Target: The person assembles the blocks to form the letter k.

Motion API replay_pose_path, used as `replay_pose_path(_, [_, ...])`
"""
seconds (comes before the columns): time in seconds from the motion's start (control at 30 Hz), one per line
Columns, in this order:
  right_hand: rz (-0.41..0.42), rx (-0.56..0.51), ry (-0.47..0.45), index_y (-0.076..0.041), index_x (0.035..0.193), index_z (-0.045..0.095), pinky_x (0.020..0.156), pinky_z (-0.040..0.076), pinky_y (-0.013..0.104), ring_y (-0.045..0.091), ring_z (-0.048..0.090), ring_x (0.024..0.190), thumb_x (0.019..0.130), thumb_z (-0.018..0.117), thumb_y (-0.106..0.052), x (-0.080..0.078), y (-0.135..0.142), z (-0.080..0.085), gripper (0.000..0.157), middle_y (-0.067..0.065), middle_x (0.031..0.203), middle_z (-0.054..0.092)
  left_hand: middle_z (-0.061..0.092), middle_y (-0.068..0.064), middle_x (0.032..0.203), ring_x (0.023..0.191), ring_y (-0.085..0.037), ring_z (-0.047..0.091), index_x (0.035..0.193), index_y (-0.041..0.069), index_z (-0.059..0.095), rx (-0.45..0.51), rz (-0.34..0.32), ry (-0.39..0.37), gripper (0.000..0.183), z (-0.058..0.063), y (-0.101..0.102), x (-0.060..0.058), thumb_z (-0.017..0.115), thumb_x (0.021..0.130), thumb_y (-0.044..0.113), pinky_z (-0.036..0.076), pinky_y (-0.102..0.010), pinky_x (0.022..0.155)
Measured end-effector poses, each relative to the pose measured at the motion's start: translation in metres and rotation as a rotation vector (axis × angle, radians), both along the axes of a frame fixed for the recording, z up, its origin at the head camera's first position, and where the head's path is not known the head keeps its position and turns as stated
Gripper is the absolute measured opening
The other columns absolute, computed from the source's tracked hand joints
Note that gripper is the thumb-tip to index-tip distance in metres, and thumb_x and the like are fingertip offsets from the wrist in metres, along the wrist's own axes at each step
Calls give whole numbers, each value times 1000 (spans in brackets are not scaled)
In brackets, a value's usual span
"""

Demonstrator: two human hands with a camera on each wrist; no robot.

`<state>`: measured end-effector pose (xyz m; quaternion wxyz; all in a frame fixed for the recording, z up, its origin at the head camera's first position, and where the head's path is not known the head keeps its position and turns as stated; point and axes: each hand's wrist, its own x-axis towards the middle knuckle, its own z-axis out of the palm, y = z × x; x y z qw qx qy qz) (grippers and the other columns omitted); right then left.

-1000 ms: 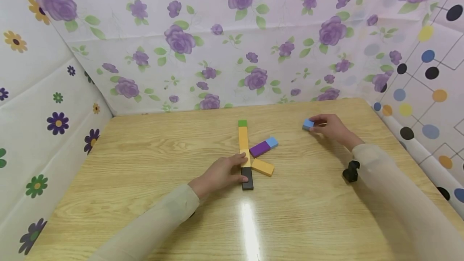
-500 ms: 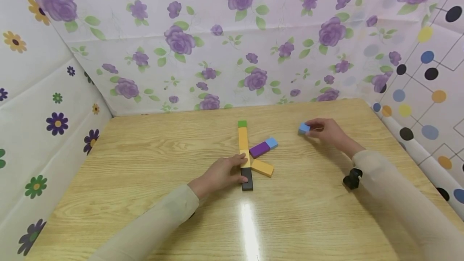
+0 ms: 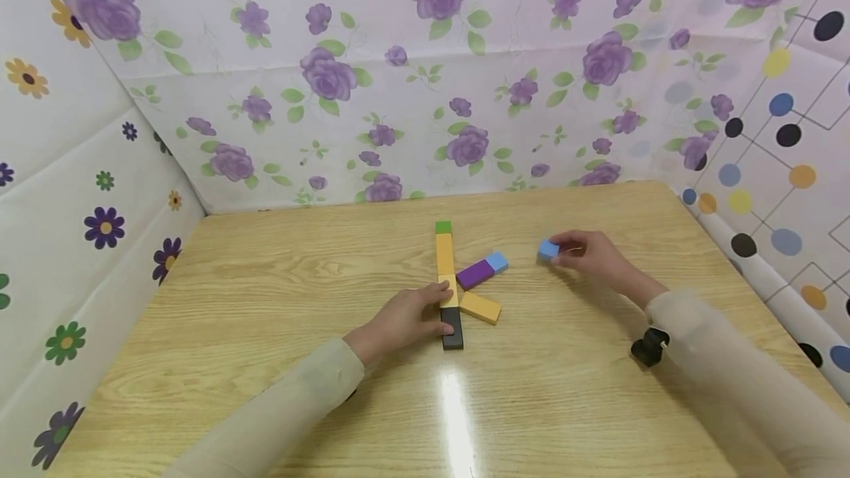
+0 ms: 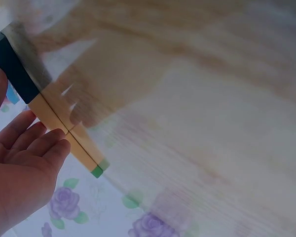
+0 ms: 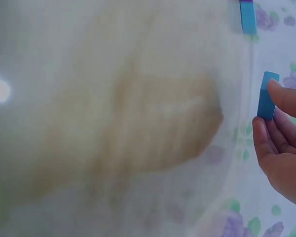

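A row of blocks lies end to end on the table: a green block [image 3: 443, 227], an orange block [image 3: 444, 254], a pale yellow block [image 3: 448, 289] and a black block [image 3: 453, 338]. My left hand [image 3: 405, 321] rests at the row's near half, fingertips on the pale yellow block and thumb on the black one. To the right, my right hand [image 3: 594, 260] pinches a small blue block [image 5: 267, 96] between thumb and fingers, low over the tabletop. Between the hands, a purple block [image 3: 475, 274] sits end to end with a light blue block [image 3: 496, 262], slanting away from the row.
Another orange block [image 3: 481, 307] lies slanted just right of the row. The wooden table [image 3: 279, 264] ends at a flowered cloth [image 3: 332, 131] behind, with printed cloth on both sides. A black wrist device [image 3: 649, 349] hangs under the right sleeve.
My right hand has come leftward and nearer to me with the blue block in its fingers. The left hand and the blocks on the table have stayed put.
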<state>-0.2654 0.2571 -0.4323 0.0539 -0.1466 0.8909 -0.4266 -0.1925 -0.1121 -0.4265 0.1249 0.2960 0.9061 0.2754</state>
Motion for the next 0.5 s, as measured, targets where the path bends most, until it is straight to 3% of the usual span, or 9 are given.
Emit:
replay_pose_path(0.23, [25,-36,-3,2,125,60,82,56,32,31,62,102,89,71,-18,14,-10,-4,43,19,114,64,36,-5,152,140,-21,33,141,6,48,2,-5,8,66,0,0,0,70,87,36,29,-37,114])
replay_pose_path(0.5, [37,-34,-10,1,125,61,82,55,33,28,62,101,89,71,-18,27,-21,-2,42,17,114,64,38,-6,151,139,-23,35,140,5,49,20,-11,23,65,0,0,1,70,87,35,30,-38,113])
